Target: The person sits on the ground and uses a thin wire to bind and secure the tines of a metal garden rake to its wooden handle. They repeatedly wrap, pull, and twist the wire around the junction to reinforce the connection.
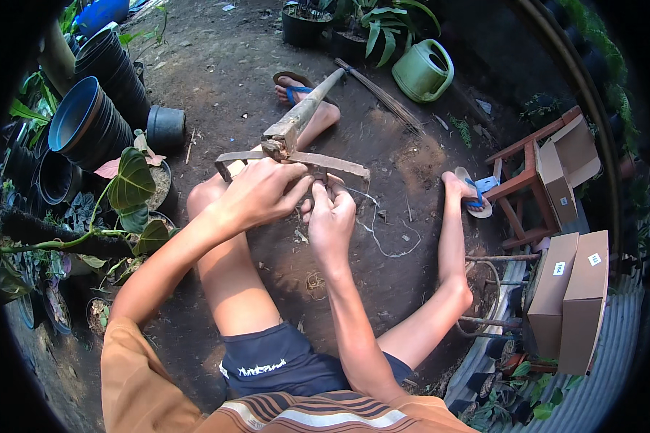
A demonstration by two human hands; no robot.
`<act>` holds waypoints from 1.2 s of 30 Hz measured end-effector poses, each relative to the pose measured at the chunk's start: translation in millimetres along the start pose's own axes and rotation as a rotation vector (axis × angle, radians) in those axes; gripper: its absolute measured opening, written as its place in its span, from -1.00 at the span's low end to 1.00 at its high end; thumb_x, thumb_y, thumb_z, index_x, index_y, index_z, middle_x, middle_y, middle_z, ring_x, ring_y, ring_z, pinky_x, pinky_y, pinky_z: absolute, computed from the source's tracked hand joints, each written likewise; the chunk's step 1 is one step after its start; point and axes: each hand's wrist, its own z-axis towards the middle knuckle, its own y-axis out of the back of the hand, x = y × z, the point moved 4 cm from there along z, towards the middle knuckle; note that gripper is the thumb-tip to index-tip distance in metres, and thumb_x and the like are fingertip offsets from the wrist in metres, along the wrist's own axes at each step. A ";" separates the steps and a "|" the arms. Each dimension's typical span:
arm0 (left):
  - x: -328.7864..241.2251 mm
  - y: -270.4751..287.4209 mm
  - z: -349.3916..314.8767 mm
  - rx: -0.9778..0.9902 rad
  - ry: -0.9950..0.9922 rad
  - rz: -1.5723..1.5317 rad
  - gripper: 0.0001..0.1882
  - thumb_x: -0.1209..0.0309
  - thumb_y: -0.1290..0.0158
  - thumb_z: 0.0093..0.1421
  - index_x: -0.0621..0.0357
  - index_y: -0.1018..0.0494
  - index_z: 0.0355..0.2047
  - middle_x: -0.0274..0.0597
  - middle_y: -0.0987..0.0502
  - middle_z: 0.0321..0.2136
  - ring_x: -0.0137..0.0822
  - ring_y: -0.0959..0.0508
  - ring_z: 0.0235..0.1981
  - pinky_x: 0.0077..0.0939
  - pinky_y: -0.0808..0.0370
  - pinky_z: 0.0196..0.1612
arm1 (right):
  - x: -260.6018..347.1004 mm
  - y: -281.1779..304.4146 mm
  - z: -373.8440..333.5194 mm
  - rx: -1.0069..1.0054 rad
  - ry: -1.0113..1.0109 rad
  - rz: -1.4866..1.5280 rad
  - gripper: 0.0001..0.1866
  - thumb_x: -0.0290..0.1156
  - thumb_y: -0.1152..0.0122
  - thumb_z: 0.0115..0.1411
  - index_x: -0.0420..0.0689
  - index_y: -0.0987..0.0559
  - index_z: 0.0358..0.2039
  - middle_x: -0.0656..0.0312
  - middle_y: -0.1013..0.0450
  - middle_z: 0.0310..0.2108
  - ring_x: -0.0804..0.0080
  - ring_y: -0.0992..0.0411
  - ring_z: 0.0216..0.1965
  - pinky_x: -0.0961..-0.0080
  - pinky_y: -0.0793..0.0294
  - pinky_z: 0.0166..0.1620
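A long wooden pole point(307, 108) slopes away from me, its near end split and rough. Across that end lies a curved, flat, brownish bar point(336, 163), bent down at the left. My left hand point(266, 191) is closed over the bar's near side, fingers curled toward the right. Right beside it, my right hand point(330, 222) is closed in a pinch just below the bar. A thin pale wire point(378, 244) runs out by the right fingertips and loops loosely down over the soil. What lies between the fingertips is mostly hidden.
Stacked black pots point(94, 126) and leafy potted plants point(133, 184) crowd the left. A green watering can point(422, 71) and a bundle of thin sticks point(383, 97) lie ahead. Cardboard boxes point(554, 292) and a reddish wooden chair point(514, 184) are on the right. My legs straddle bare soil.
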 end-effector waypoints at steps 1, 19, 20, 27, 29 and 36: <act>2.5 -4.5 2.0 0.053 0.119 -0.146 -0.75 0.33 -0.12 0.35 0.30 -0.63 -0.17 -0.06 -0.63 -0.57 -0.26 -0.66 -0.53 -0.33 -0.56 -0.42 | -1.3 0.7 -0.5 -0.001 0.018 -0.003 -0.71 -0.39 -0.07 0.45 -0.37 -0.57 -0.02 0.27 -0.52 -0.47 0.71 -0.39 -0.57 0.64 -0.34 -0.54; 0.7 -38.9 -6.4 -0.238 0.328 -0.350 -0.85 0.47 -0.22 0.26 0.34 -0.69 -0.29 -0.23 -0.52 -0.73 -0.61 -0.33 -0.69 -0.47 -0.26 -0.61 | 22.1 5.6 -25.7 -0.105 0.386 -0.694 -0.53 -0.36 0.03 0.42 -0.47 -0.45 0.17 -0.37 -0.50 -0.09 -0.31 -0.52 -0.08 -0.04 -0.50 -0.02; 3.2 -40.7 -6.0 -0.200 0.343 -0.359 -0.84 0.46 -0.22 0.27 0.34 -0.69 -0.29 -0.19 -0.54 -0.71 -0.59 -0.35 -0.69 -0.45 -0.28 -0.60 | 26.0 7.4 -25.2 -0.095 0.346 -0.734 -0.52 -0.36 0.04 0.41 -0.46 -0.43 0.19 -0.35 -0.50 -0.10 -0.32 -0.51 -0.08 -0.05 -0.50 -0.02; 5.7 -46.4 -6.8 -0.219 0.247 -0.369 -0.82 0.44 -0.22 0.26 0.36 -0.66 -0.31 -0.04 -0.52 -0.69 -0.43 -0.38 -0.69 -0.36 -0.33 -0.55 | 92.9 38.8 -68.2 -0.022 0.600 -0.609 -0.64 -0.65 -0.36 0.16 -0.27 -0.68 0.00 -0.01 -0.61 -0.14 0.37 -0.64 -0.18 0.52 -0.66 -0.25; 4.5 -44.0 -6.5 -0.224 0.245 -0.312 -0.82 0.44 -0.22 0.26 0.37 -0.65 -0.33 -0.05 -0.48 -0.71 -0.44 -0.36 -0.70 -0.35 -0.30 -0.56 | 116.6 70.5 -63.4 -0.240 0.803 -0.907 -0.64 -0.62 -0.39 0.16 -0.23 -0.69 0.01 -0.01 -0.58 -0.02 0.23 -0.60 -0.06 0.37 -0.59 0.00; 3.3 -39.4 -5.0 -0.237 0.242 -0.337 -0.77 0.46 -0.20 0.23 0.39 -0.52 -0.50 -0.08 -0.43 -0.73 -0.47 -0.33 -0.70 -0.36 -0.30 -0.57 | 61.2 83.3 -48.5 -0.211 0.476 -0.713 -0.81 -0.53 -0.40 0.22 -0.28 -0.74 -0.15 0.07 -0.63 -0.46 0.45 -0.58 -0.54 0.50 -0.51 -0.45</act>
